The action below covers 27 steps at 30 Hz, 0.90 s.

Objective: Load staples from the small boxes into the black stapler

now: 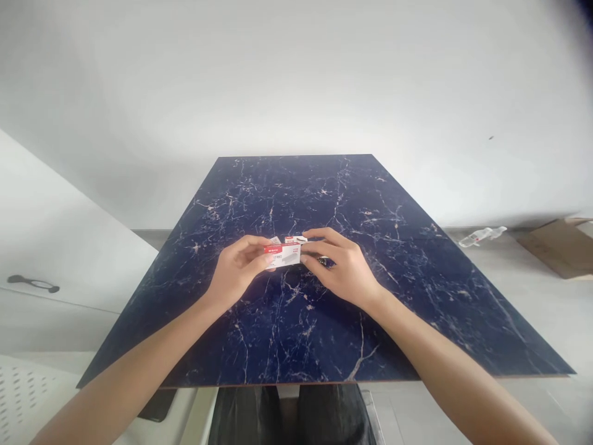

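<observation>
My left hand (241, 262) grips a small white and red cardboard box (290, 255) by its left end, thumb in front and fingers behind. The box looks like a staples box, with a grey strip pictured on its front. My right hand (345, 262) has its bent fingers at the box's right end, thumb and fingertips touching it. Just behind the box shows another red and white piece (295, 239), by my right index fingertip; whether it is a second box or a flap I cannot tell. Both hands are above the middle of the table.
The dark blue marble-patterned table (296, 340) reaches back to a white wall (296, 74). On the floor to the right lie a clear plastic bottle (477, 237) and an open cardboard carton (551, 247). A white cabinet with a dark handle (33, 283) stands at left.
</observation>
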Available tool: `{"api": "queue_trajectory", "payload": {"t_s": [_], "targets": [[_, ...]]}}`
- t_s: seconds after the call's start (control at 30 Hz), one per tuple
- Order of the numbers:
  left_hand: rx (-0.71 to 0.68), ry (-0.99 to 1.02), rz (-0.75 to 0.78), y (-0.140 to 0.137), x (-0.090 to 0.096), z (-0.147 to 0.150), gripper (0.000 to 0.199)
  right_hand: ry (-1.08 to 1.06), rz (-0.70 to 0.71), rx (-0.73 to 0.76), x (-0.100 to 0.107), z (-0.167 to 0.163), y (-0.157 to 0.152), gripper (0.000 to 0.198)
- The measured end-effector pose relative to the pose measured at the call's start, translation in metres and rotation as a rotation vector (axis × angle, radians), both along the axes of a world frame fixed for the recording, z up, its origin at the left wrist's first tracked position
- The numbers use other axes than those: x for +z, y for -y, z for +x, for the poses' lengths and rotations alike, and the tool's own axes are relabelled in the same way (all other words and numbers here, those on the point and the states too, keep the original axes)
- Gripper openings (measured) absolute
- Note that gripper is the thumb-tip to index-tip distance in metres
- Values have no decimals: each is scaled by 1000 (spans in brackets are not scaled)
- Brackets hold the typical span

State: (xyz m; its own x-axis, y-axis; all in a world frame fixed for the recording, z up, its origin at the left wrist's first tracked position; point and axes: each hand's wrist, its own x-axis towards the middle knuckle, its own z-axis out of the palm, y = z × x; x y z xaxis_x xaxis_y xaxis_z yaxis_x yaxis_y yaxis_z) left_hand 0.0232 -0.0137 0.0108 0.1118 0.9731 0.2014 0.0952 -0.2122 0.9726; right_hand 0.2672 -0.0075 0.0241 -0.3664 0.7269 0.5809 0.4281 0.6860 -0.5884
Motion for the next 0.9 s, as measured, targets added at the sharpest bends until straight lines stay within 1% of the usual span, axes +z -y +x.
{"api": "queue_trajectory", "payload": {"t_s": [0.07, 0.1, 0.17, 0.23, 0.27, 0.3, 0.37, 0.47, 0.5, 0.57, 0.67, 0.73, 0.8, 0.87, 0.9], "targets": [[19, -71, 56, 5, 9, -1, 24, -38, -15, 49, 0, -1, 1, 13], [31, -107, 93, 9, 17, 0, 21, -90, -56, 70, 1, -2, 2, 12], [61, -201, 182, 20, 39, 3, 17, -248, -205, 110, 3, -8, 8, 12], [68, -377, 265, 30, 64, 7, 18, -404, -377, 145, 4, -15, 15, 13], [107, -467, 344, 32, 75, 9, 18, -449, -449, 153, 4, -18, 17, 15], [148, -526, 385, 33, 84, 11, 19, -466, -509, 150, 4, -21, 19, 17], [142, -605, 342, 27, 96, 11, 17, -447, -604, 119, 2, -23, 20, 20], [76, -634, 209, 12, 100, 8, 17, -412, -691, 106, 0, -19, 19, 22], [62, -625, 196, 9, 100, 7, 17, -395, -687, 110, 0, -17, 18, 23], [38, -592, 220, 6, 99, 6, 17, -342, -598, 101, 1, -14, 18, 22], [3, -530, 293, 8, 91, 6, 16, -201, -332, 52, 1, -15, 19, 14], [-11, -467, 318, 11, 82, 6, 16, -70, -143, 14, -2, -17, 18, 11], [0, -389, 323, 12, 70, 5, 14, 92, 4, -28, -5, -18, 17, 17], [47, -318, 319, 13, 56, 4, 13, 213, 90, -81, -6, -18, 16, 21], [84, -283, 316, 12, 48, 4, 13, 235, 112, -110, -5, -16, 15, 22]]}}
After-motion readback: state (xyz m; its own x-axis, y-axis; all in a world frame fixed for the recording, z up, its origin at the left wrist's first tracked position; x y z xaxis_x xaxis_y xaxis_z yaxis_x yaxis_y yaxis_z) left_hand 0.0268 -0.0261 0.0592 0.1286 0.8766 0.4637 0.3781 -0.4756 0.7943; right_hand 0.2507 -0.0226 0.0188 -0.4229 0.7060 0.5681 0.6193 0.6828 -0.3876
